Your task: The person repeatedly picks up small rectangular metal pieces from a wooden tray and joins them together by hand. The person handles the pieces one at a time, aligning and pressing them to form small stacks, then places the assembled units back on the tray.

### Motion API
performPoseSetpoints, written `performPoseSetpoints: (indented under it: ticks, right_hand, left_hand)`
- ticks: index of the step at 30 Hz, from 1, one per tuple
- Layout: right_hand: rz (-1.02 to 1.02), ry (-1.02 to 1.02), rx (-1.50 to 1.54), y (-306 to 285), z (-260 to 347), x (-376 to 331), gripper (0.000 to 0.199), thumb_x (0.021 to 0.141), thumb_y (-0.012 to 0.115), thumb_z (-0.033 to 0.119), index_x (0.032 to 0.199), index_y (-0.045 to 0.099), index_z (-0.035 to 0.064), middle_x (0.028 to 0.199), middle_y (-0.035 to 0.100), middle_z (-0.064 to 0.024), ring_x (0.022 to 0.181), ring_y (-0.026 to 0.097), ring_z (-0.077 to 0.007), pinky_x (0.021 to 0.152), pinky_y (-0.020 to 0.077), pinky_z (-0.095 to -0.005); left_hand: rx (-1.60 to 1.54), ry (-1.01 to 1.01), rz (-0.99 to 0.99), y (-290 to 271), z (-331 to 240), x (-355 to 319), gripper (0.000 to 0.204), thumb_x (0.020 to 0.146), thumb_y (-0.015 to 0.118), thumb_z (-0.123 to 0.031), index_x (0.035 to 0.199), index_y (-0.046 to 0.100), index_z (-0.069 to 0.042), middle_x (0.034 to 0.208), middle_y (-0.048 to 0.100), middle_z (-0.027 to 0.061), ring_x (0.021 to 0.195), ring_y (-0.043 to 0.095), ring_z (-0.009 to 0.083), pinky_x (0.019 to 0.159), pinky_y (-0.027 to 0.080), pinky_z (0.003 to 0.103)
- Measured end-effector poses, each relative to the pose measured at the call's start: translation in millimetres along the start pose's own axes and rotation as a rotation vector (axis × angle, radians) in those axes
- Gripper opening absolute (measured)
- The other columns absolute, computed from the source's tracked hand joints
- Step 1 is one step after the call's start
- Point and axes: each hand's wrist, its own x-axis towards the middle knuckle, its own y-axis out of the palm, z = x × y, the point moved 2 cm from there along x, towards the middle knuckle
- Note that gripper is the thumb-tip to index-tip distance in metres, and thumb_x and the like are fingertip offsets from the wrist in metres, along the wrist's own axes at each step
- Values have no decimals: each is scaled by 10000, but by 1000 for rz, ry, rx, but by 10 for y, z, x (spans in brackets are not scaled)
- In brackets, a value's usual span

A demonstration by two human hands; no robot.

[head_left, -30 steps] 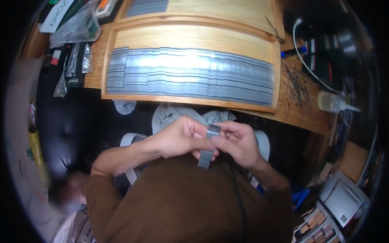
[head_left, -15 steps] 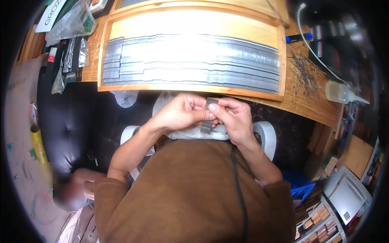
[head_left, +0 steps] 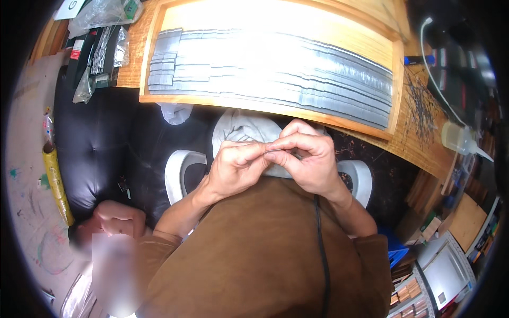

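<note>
My left hand and my right hand meet in front of my chest, fingertips pinched together on a small grey strip piece that is mostly hidden by the fingers. Both hands hover over a pale grey cloth on my lap, just below the near edge of a wooden tray. Rows of long grey metallic strips lie side by side in the tray.
A black padded seat is at left, a white chair armrest below it. Foil packets lie at the table's left end; a clear squeeze bottle and thin wires lie at right. Another person is at lower left.
My hands have drawn closer together and the dangling grey piece seen a second ago is now tucked between my fingers. The view has shifted toward the tray.
</note>
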Motion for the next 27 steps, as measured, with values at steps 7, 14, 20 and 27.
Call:
performPoseSetpoints:
  ticks: [7, 14, 20, 27]
  right_hand:
    - [25, 30, 21, 12, -19, 45, 111, 845, 822, -33, 947, 791, -1, 879, 680, -58, 755, 625, -113, 673, 507, -252]
    - [59, 73, 14, 20, -10, 68, 132, 841, 827, -22, 968, 808, 6, 858, 668, -48, 773, 617, -111, 677, 494, -247]
    - [80, 73, 24, 29, -25, 93, 128, 830, 856, 15, 950, 812, 2, 855, 658, -44, 793, 610, -114, 694, 499, -248]
    - [78, 13, 111, 35, -84, 121, 119, 902, 798, 34, 1017, 797, 3, 867, 671, -46, 780, 628, -115, 695, 506, -257]
  left_hand:
    - [40, -30, 24, -26, 34, -26, 205, 903, 722, 33, 1101, 769, 22, 787, 751, 138, 665, 729, 184, 606, 547, 283]
    - [5, -17, -31, 4, 31, -32, 167, 909, 707, 43, 1067, 764, 33, 772, 747, 125, 650, 712, 134, 597, 534, 256]
    - [104, 10, -2, -29, 22, -58, 152, 909, 725, 34, 1057, 759, 37, 769, 743, 135, 639, 709, 131, 584, 528, 256]
    - [71, -45, -132, 54, -84, -89, 193, 900, 745, 32, 1092, 764, 27, 827, 765, 163, 678, 753, 243, 605, 568, 307]
